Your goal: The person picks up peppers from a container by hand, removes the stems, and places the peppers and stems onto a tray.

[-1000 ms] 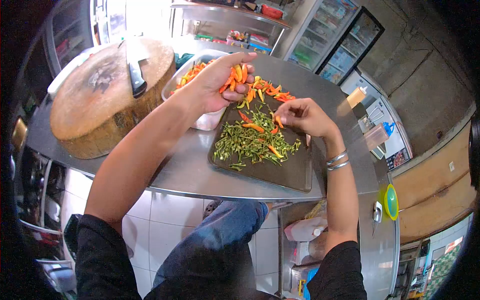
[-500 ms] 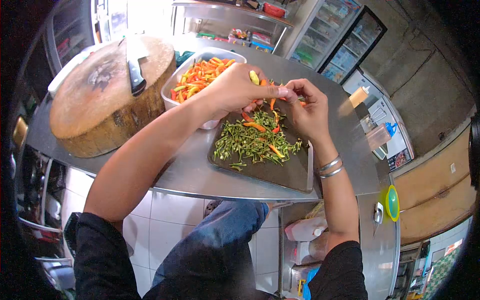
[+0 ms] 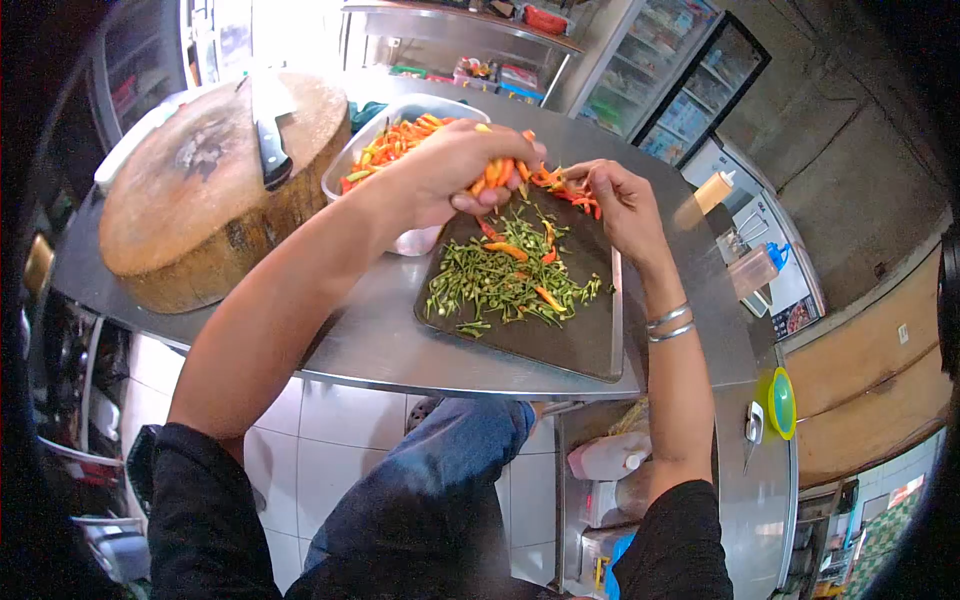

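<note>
My left hand (image 3: 455, 170) is closed around several orange chili peppers (image 3: 495, 178), above the near side of a white plastic tub (image 3: 335, 180). More red, orange and yellow chilies (image 3: 400, 140) fill that tub. My right hand (image 3: 622, 205) has its fingers curled at the far end of a dark baking tray (image 3: 570, 355), touching a small pile of red and orange chilies (image 3: 582, 196); whether a chili is between its fingertips is hidden. Green chili stems (image 3: 500, 280) cover the tray's middle, with a few loose chilies (image 3: 548, 298) among them.
A thick round wooden chopping block (image 3: 190, 200) stands at the left, with a knife (image 3: 270, 150) lying on it. Squeeze bottles (image 3: 715, 190) stand on the right of the steel table (image 3: 400, 340). Farther right is a yellow-green bowl (image 3: 783, 405).
My hands have moved apart; they were together over the tray. My left hand has turned, showing the chilies in its grip. My right fingers have moved to the pile at the tray's far end.
</note>
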